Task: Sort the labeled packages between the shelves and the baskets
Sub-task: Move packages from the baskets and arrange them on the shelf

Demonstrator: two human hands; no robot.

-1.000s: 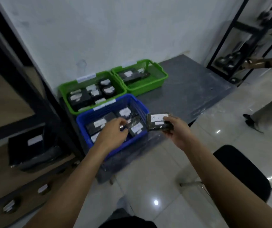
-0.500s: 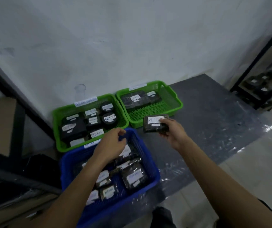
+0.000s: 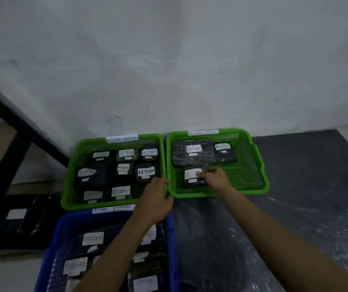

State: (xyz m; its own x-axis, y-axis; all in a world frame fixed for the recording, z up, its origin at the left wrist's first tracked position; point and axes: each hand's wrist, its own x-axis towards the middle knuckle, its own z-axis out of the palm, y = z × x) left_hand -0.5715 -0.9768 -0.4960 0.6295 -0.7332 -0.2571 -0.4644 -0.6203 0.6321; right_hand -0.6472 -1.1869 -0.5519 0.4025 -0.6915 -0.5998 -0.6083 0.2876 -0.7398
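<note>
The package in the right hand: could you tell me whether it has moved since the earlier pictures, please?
Yes: the package went forward from outside the right green basket to inside it.

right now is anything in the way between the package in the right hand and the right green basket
Nothing visible does. The right hand holds the package low inside the right green basket, over its near-left mesh. The large package and the small package lie by the far wall, behind it.
</note>
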